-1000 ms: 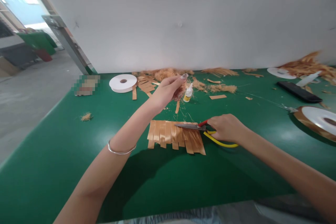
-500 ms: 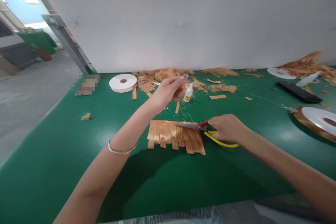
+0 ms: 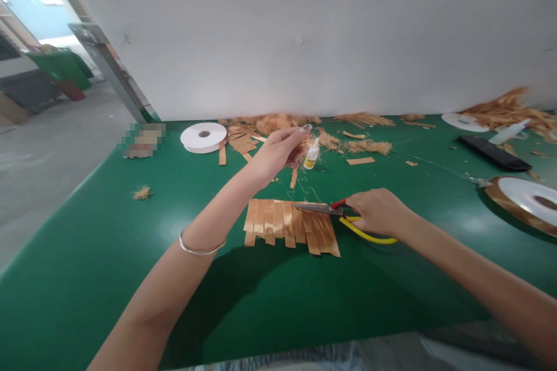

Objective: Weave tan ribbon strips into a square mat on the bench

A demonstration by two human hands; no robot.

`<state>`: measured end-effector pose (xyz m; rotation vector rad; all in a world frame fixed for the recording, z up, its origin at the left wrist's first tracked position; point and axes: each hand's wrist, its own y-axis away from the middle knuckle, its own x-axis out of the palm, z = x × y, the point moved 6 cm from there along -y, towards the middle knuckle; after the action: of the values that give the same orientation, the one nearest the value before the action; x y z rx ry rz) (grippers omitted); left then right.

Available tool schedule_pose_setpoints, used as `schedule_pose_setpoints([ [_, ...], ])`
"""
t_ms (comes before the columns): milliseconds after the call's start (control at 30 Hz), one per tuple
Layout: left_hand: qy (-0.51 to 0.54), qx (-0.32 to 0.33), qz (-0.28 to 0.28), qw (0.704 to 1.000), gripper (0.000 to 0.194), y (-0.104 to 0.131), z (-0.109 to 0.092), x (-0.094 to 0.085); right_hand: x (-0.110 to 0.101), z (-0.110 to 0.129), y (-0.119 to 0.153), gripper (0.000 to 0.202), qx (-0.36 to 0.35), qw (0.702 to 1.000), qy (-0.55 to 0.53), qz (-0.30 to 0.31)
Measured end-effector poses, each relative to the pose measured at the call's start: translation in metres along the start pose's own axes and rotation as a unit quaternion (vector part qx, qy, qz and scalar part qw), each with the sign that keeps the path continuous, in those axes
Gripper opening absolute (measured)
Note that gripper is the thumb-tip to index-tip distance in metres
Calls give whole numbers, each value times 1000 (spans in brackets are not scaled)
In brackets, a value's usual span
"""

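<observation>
My right hand [image 3: 375,211] is wrapped round the handles of a pair of scissors [image 3: 315,207], one red and one yellow. The blades rest over the upper edge of a row of overlapping tan ribbon strips [image 3: 278,220] lying on the green table. Frayed threads show on the row's right part. Above the strips, my left hand [image 3: 285,151] is raised with its fingers pinched together; what they hold, if anything, I cannot make out. Just right of it stands a small white glue bottle [image 3: 311,156] with a yellow label.
A white spool [image 3: 203,136] lies at back left near loose ribbon pieces [image 3: 241,144]. Tan fibre heaps [image 3: 278,123] line the wall. On the right are a ribbon roll [image 3: 528,200], a black phone-like object [image 3: 494,152] and another bottle [image 3: 510,131]. A fibre tuft [image 3: 142,193] sits at left.
Hardly anything differs. The scissors have shifted very slightly to the right over the strips; my left hand stays pinched in the same place.
</observation>
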<state>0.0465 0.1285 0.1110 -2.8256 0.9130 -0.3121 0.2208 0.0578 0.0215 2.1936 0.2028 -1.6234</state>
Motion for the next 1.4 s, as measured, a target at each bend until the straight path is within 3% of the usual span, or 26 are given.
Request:
schedule_pose_setpoints([
  [200, 4, -3, -12, 1000, 34, -1, -2, -5, -5, -7, 2, 23, 32, 998, -51, -18],
  [500, -17, 10, 11, 1000, 36, 2, -4, -5, -4, -7, 3, 49, 49, 992, -112, -32],
  [700, -163, 21, -22, 986, 36, -1, -5, -18, -7, -18, 5, 52, 73, 991, -100, -53],
  [767, -229, -11, -30, 973, 29, -2, 2, -27, -12, -25, 5, 52, 88, 989, -97, -71],
  [833, -243, -83, -22, 966, 21, -1, 17, -36, -17, -32, 5, 50, 104, 986, -93, -92],
  [933, -179, -196, 34, 963, 35, 2, 42, -39, -23, -38, 3, 48, 118, 981, -86, -126],
  [1000, -130, -230, 76, 961, 32, 4, 51, -34, -24, -41, 2, 46, 115, 977, -91, -154],
  [1067, -132, -219, 99, 962, 25, 4, 54, -33, -23, -43, 0, 42, 101, 971, -108, -186],
  [1200, -184, -177, 87, 963, 32, 1, 51, -39, -15, -45, -3, 28, 55, 959, -145, -236],
  [1333, -172, -165, 47, 970, 27, -1, 47, -44, -10, -46, -5, 21, 40, 952, -148, -263],
  [1400, -175, -158, 15, 972, 27, -2, 46, -48, -8, -46, -6, 28, 43, 950, -135, -277],
])
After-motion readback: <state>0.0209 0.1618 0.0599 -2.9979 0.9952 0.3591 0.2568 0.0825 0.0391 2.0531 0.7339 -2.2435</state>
